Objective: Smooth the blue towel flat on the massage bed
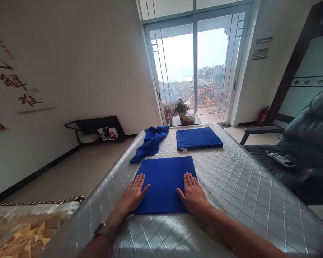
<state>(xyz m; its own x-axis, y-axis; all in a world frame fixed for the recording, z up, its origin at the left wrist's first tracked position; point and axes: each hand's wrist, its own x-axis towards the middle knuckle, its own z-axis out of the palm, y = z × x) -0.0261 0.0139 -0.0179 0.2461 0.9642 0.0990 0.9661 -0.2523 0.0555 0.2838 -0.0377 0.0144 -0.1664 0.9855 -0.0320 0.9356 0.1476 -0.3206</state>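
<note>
A folded blue towel [164, 179] lies flat on a silver quilted mattress [231, 186] right in front of me. My left hand [134, 195] rests palm down on the towel's left edge, fingers stretched out. My right hand [192, 193] lies flat on its right edge, fingers together and straight. Farther back sits a second folded blue towel [198, 138], neat and square. To its left a third blue towel [150, 142] lies crumpled near the mattress edge.
A dark leather chair [298, 154] with a remote [281, 158] stands at the right. A potted plant [181, 107] sits on a low table before the glass balcony doors [196, 68]. A patterned cushion [29, 225] lies at lower left; a black low shelf [97, 127] stands by the left wall.
</note>
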